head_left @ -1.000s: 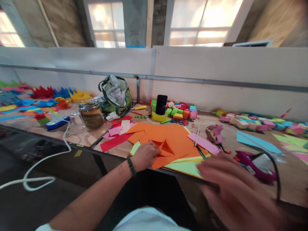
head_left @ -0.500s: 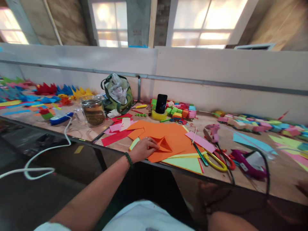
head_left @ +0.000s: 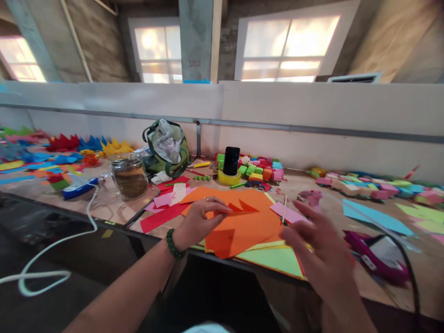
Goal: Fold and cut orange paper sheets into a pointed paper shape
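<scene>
Between the thumb and fingers of my left hand (head_left: 206, 217) is a folded orange paper piece (head_left: 244, 207) with pointed flaps, held just above the orange sheets (head_left: 224, 236). A ring and a green bead bracelet (head_left: 173, 244) are on that hand and wrist. My right hand (head_left: 321, 247), smeared a little by motion, hangs over the right side of the paper pile with thumb and fingers apart and nothing in them. Behind its fingers lie a pink paper strip (head_left: 286, 212) and a thin wooden stick (head_left: 285, 208). The scissors seen earlier are mostly hidden by this hand.
A glass mug of brown liquid (head_left: 129, 178) stands left, near a green bag (head_left: 171, 148). A phone (head_left: 231, 160) leans in a yellow tape roll (head_left: 229, 178) before small paper blocks (head_left: 256, 170). A purple device (head_left: 376, 259) with a black cord sits right, by blue paper (head_left: 376, 216).
My right hand has come up from below the table edge to over the pile's right side. The left hand has lifted and tilted the folded orange paper. The view has tipped slightly upward.
</scene>
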Demonstrator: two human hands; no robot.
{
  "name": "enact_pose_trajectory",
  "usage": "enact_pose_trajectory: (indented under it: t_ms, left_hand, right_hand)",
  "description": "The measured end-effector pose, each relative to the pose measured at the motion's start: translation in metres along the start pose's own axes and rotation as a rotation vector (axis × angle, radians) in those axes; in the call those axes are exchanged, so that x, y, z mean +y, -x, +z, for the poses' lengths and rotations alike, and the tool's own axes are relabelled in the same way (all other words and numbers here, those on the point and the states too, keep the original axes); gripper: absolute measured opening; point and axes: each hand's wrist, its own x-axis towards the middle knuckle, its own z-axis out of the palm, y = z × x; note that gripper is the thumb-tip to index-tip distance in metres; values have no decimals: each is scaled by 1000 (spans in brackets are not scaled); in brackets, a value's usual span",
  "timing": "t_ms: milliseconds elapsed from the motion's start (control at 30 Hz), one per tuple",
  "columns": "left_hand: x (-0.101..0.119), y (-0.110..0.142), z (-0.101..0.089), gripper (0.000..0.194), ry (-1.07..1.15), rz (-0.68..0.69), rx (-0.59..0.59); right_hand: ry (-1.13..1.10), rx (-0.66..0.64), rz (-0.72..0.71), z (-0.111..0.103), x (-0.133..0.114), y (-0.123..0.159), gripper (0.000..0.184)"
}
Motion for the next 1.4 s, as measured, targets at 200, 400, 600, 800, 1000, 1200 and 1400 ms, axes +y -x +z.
enact_pose_trajectory:
  t_ms: [200, 400, 600, 800, 1000, 1200, 1400]
  left_hand:
    - [17, 23, 14, 21, 5, 137, -69]
    - [9, 40, 22, 70, -26, -87, 138]
    - [14, 52, 20, 76, 482, -516, -56]
    - [27, 58, 18, 49, 673, -542, -152]
    - [25, 61, 20, 30, 594, -507, -142]
    - [21, 59, 26, 19, 605, -382, -76]
    - [14, 60, 39, 17, 736, -574, 111]
  right_hand:
    - [-376, -440, 289, 26, 16, -5, 51]
    - [-242, -223, -16, 25, 16, 7, 16]
    - [-22, -179, -370, 23, 14, 23, 30]
    - [-101, -243, -377, 28, 7, 37, 23]
    - [-485, -371, 67, 35, 2, 38, 63]
    - [-410, -384, -2, 36, 0, 31, 12]
    - [-330, -149, 163, 50, 7, 32, 10]
